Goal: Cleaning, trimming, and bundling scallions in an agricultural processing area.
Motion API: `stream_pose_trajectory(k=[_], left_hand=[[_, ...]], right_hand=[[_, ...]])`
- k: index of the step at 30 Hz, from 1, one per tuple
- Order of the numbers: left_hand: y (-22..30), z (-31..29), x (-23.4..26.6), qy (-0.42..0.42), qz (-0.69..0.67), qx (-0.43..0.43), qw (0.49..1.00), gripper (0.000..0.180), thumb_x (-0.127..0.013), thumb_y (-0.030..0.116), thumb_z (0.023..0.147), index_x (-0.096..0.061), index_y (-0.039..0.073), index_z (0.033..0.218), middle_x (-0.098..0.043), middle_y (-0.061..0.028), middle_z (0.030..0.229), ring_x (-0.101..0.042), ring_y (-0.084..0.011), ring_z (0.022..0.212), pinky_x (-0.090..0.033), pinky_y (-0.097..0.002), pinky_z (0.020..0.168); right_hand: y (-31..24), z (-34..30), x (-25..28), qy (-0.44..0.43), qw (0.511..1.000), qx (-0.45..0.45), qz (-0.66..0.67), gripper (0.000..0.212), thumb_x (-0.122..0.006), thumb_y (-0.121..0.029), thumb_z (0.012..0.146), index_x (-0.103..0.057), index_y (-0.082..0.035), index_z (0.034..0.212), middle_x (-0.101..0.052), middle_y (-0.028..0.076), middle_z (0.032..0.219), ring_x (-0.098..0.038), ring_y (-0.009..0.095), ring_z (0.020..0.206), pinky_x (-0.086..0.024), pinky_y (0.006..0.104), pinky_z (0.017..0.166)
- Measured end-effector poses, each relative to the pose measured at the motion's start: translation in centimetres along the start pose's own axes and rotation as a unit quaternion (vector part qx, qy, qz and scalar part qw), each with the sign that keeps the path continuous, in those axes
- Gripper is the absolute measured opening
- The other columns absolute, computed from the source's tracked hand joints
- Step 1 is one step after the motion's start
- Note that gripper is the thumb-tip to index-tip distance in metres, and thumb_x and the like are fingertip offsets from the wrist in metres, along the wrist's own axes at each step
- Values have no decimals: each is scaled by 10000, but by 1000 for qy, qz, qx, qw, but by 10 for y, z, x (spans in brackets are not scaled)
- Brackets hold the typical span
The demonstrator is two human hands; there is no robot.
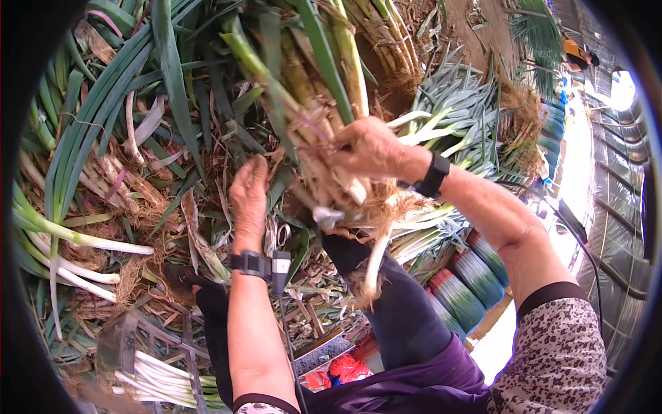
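Observation:
A bunch of green onions [324, 165] with thick pale stalks, dry outer skins and tangled roots tilts in front of me, its leaves reaching up and away. My right hand [372, 148] is closed round the bunch from its right side. Just left of the bunch, apart from its stalks, is my left hand [249, 193], seen from the back. Its fingers bend away from view, so whether they hold anything is hidden. One loose green onion [376, 265] with a white stem hangs below the roots, over my right leg. A blurred pale object [327, 217] shows at the bunch's lower end.
Unpeeled green onions [114, 179] are heaped at left, with peeled white-stemmed ones [86, 243] on top. More cleaned green onions [455, 117] lie at right. Striped twine rolls [458, 293] stand beside my right leg. A crate-like frame [189, 352] and red twine [348, 369] are near my lap.

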State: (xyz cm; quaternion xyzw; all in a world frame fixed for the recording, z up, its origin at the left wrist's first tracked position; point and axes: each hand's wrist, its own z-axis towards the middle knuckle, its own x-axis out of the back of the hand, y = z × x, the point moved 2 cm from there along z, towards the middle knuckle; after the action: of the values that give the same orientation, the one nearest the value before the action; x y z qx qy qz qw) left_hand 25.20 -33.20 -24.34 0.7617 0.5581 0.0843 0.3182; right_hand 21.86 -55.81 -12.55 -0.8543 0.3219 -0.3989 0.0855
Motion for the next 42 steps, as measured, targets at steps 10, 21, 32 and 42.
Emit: stream_pose_trajectory(k=[10,21,32,42], left_hand=[[2,-36,39,-131,-96,30,986,546,-751,327,796,-570,-27,1170,-630,-46,1019,-580,-142,866,-496,-285,735],[-57,-140,80,-60,73,75,993,450,-767,255,773,-588,-13,1087,-665,-89,945,-620,-160,827,-488,-303,753],[-61,-158,95,67,278,-10,958,658,-782,449,686,-554,-40,1061,-642,-230,997,-633,-356,913,-482,-413,815],[-110,-268,104,65,286,108,950,626,-883,343,575,-601,23,1033,-647,-169,989,-631,-290,876,-492,-380,790]], right_hand=[[-127,-41,-60,4,991,126,45,180,-596,-190,744,-570,-41,645,-571,168,582,-588,361,567,-451,464,534],[-105,11,2,29,999,30,-17,205,-594,-205,803,-648,-165,997,-658,126,925,-646,311,746,-524,433,651],[9,146,-14,94,989,75,-81,261,-661,-281,747,-681,-62,888,-627,161,854,-600,272,785,-484,359,704],[-178,-20,60,240,915,15,325,221,-639,-39,822,-550,9,626,-456,-87,589,-368,21,549,-257,233,454]])
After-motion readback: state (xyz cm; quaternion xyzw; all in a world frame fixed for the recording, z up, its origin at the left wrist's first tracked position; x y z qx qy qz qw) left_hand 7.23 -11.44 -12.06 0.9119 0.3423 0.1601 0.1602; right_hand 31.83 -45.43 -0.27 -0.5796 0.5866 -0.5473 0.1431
